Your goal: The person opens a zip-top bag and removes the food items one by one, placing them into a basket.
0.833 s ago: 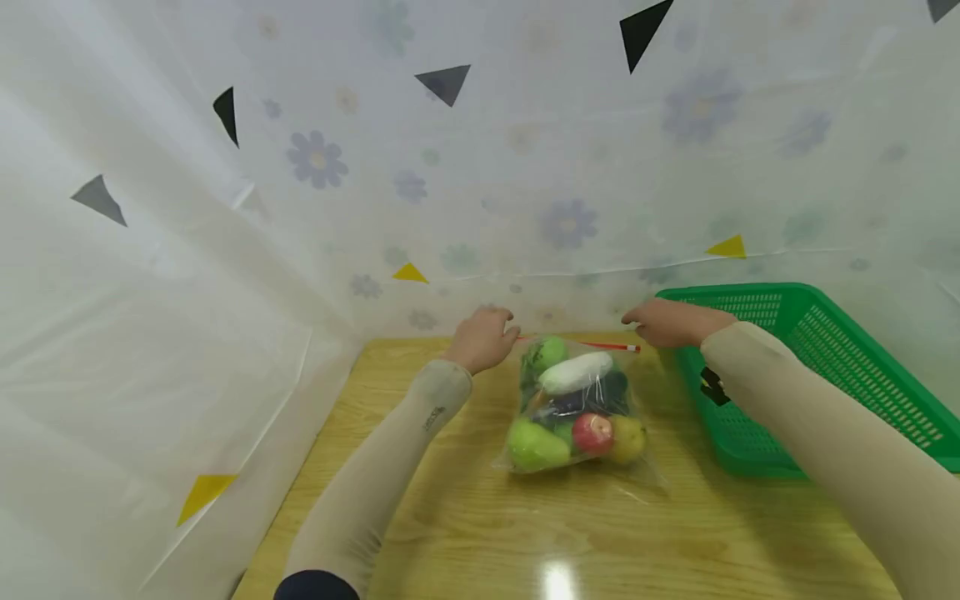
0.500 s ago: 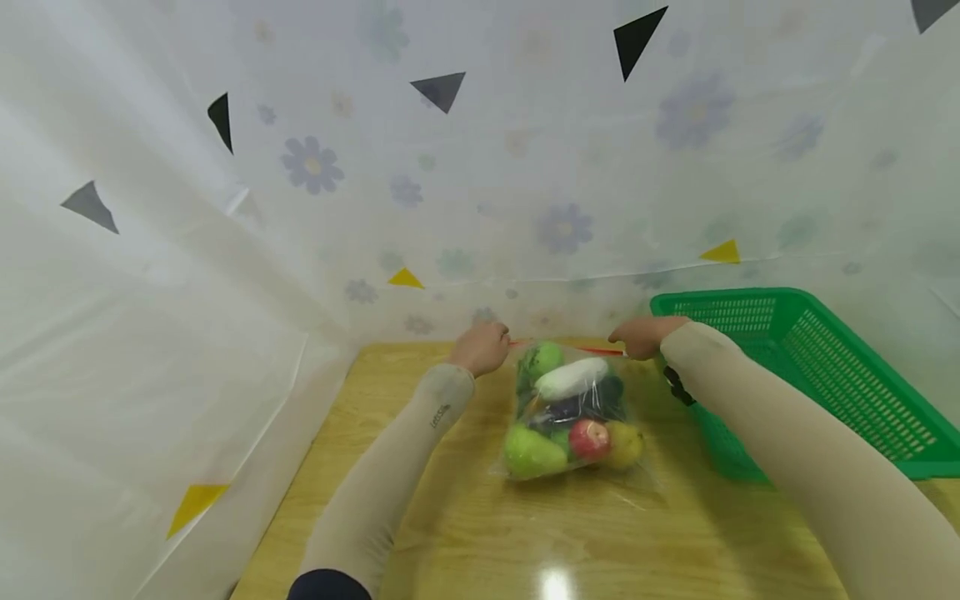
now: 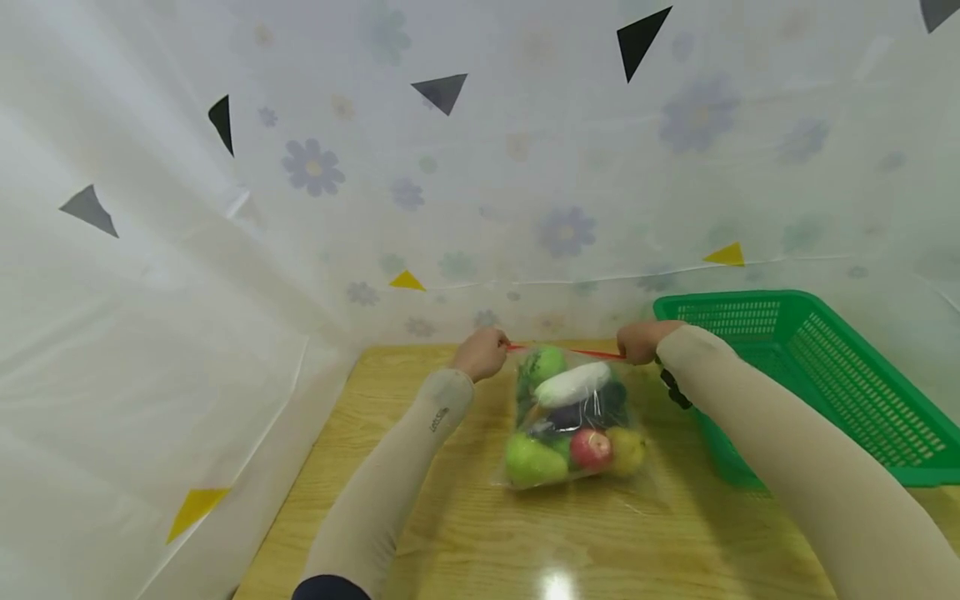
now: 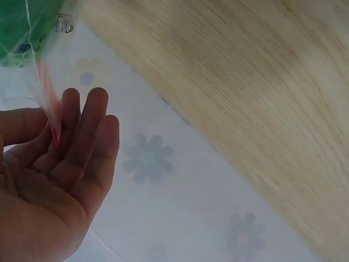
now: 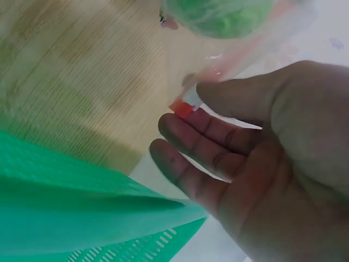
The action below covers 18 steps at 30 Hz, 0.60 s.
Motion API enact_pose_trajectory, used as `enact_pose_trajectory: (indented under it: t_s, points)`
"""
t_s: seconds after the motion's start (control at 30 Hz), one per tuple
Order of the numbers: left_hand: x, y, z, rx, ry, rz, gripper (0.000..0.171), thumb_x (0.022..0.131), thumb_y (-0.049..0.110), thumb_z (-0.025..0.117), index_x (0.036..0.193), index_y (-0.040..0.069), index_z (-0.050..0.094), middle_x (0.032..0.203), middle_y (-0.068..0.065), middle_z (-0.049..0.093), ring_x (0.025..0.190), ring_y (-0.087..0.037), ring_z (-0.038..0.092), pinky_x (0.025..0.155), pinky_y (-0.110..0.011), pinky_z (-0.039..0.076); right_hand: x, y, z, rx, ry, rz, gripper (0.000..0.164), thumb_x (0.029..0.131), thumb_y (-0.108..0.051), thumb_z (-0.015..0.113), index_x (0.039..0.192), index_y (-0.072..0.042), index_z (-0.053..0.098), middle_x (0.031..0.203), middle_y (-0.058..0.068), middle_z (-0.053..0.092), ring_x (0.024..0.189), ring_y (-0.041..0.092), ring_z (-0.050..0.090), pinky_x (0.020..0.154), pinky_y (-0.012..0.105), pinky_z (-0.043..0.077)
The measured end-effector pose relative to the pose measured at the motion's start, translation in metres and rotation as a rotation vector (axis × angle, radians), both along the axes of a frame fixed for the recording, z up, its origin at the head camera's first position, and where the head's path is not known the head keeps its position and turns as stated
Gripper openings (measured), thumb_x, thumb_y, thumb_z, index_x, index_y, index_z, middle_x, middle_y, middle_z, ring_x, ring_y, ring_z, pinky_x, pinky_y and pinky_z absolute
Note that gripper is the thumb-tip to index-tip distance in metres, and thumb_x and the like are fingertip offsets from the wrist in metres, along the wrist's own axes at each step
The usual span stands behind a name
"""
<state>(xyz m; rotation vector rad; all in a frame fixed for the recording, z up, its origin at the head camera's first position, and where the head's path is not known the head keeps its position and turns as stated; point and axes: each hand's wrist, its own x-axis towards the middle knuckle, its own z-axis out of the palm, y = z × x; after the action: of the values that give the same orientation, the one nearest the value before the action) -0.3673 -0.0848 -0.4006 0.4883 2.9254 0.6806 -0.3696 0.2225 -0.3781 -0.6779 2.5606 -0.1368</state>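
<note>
A clear zip bag with a red seal strip lies on the wooden table, full of produce. Through the plastic show a green pear, a red apple, a yellow fruit, a long white vegetable, a dark eggplant and a round green item. My left hand pinches the strip's left end between thumb and fingers. At the other end, my right hand pinches the strip by its white slider, thumb on top.
A green plastic basket with slotted walls stands right of the bag, under the right forearm. The wooden table ends at a flower-patterned plastic curtain behind, which also hangs along the left side.
Both hands have closed in on the bag's top corners and now pinch the red strip. The right hand moved left and down from beside the basket. The bag has stayed nearly in place.
</note>
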Motion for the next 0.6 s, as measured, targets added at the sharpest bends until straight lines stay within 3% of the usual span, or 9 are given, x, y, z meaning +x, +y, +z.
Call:
enact_pose_trajectory:
  t_s: [0.13, 0.33, 0.5, 0.6]
  points:
    - [0.004, -0.002, 0.002, 0.050, -0.020, 0.009, 0.032, 0.106, 0.014, 0.045, 0.127, 0.007, 0.067, 0.127, -0.011, 0.067, 0.098, -0.023, 0.066, 0.078, -0.038, 0.055, 0.003, 0.004, 0.002, -0.041, 0.009, -0.001, 0.049, 0.087, 0.008, 0.051, 0.060, -0.024, 0.026, 0.056, -0.008, 0.016, 0.054, 0.011, 0.014, 0.050, 0.027, 0.017]
    - [0.006, -0.006, 0.004, 0.082, 0.000, 0.022, 0.030, 0.102, 0.010, 0.048, 0.123, 0.007, 0.069, 0.120, -0.010, 0.069, 0.098, -0.024, 0.066, 0.077, -0.036, 0.055, 0.009, 0.011, 0.019, -0.094, 0.037, 0.051, 0.047, 0.091, 0.003, 0.055, 0.057, -0.023, 0.034, 0.052, -0.008, 0.024, 0.052, 0.010, 0.019, 0.050, 0.027, 0.022]
    - [0.011, -0.009, 0.010, 0.141, 0.022, 0.041, 0.028, 0.103, 0.012, 0.047, 0.114, 0.007, 0.072, 0.105, -0.007, 0.071, 0.077, -0.019, 0.062, 0.063, -0.032, 0.051, 0.020, 0.014, 0.038, -0.131, 0.094, 0.096, 0.046, 0.092, 0.000, 0.059, 0.059, -0.021, 0.035, 0.056, -0.007, 0.022, 0.054, 0.011, 0.018, 0.053, 0.028, 0.023]
    - [0.016, -0.009, 0.015, 0.185, 0.027, 0.046, 0.027, 0.103, 0.012, 0.047, 0.110, 0.008, 0.072, 0.098, -0.006, 0.071, 0.070, -0.018, 0.059, 0.058, -0.031, 0.048, 0.028, 0.018, 0.047, -0.146, 0.121, 0.113, 0.038, 0.094, -0.003, 0.062, 0.062, -0.019, 0.047, 0.058, -0.007, 0.029, 0.055, 0.010, 0.023, 0.054, 0.028, 0.027]
